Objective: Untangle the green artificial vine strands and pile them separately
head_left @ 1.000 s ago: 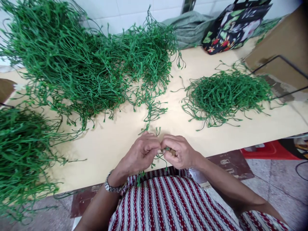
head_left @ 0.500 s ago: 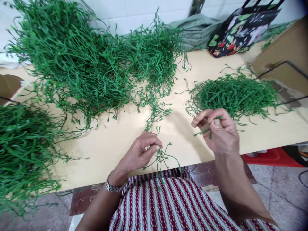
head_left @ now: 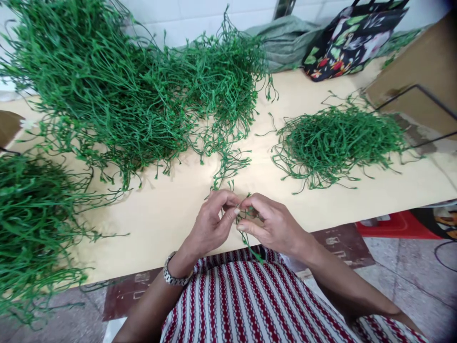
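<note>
Close together at the table's front edge, my two hands meet over a few thin green stems [head_left: 245, 238]. My left hand [head_left: 214, 221], with a metal watch on its wrist, pinches the stems between thumb and forefinger. Beside it my right hand [head_left: 269, 221] has its thumb and fingers closed around the same stems. A thin trail of stems [head_left: 232, 162] lies just beyond my left hand. The large heap of green stems [head_left: 107, 85] fills the back left, and a smaller pile [head_left: 339, 140] lies to the right.
Another green pile [head_left: 35, 224] hangs over the table's left edge. A flowered black bag [head_left: 353, 43] and a grey-green sack [head_left: 285, 43] stand against the wall. At the right are a cardboard box [head_left: 417, 71] with a black wire frame and a red stool [head_left: 400, 226] below.
My right hand has moved left and down from beside the right pile to meet my left hand. The green pieces it held there are gone from view.
</note>
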A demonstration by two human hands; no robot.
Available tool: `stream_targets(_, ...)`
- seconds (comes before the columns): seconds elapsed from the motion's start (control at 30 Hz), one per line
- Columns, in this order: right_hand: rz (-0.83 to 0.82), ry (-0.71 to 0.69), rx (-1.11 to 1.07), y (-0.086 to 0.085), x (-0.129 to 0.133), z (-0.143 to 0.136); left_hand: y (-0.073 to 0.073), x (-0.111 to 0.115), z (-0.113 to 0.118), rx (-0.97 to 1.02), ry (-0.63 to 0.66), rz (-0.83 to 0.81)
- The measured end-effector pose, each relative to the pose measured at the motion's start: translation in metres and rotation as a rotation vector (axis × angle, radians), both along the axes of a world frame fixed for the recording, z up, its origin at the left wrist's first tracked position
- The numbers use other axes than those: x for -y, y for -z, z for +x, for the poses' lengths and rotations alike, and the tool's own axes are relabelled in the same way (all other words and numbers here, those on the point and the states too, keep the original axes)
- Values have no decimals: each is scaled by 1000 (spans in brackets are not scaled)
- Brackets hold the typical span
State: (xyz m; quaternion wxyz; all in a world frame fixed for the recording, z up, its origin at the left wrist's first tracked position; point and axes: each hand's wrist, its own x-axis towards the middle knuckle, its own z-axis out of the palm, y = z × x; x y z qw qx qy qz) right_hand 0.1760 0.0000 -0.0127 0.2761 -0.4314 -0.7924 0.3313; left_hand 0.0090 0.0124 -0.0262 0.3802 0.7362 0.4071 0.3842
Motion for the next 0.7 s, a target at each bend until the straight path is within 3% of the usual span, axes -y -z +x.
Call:
stream_targets(0.1,-58,38,-5,10,-2,-2,3,1,2,42,11,15)
stream_targets(0.3,-207,11,-175,14,-2,4,6,1,3,81,40,70)
stream_targets(0.4,-140,32,-189,16,0,6,2,2,2,26,48,62)
stream_targets(0.6,149,42,-146,22,5,4,-8,0,-3,-246,151,50)
stream_targets(0.7,189,19,-104,25,6,3,-10,-3,-4,-316,186,79)
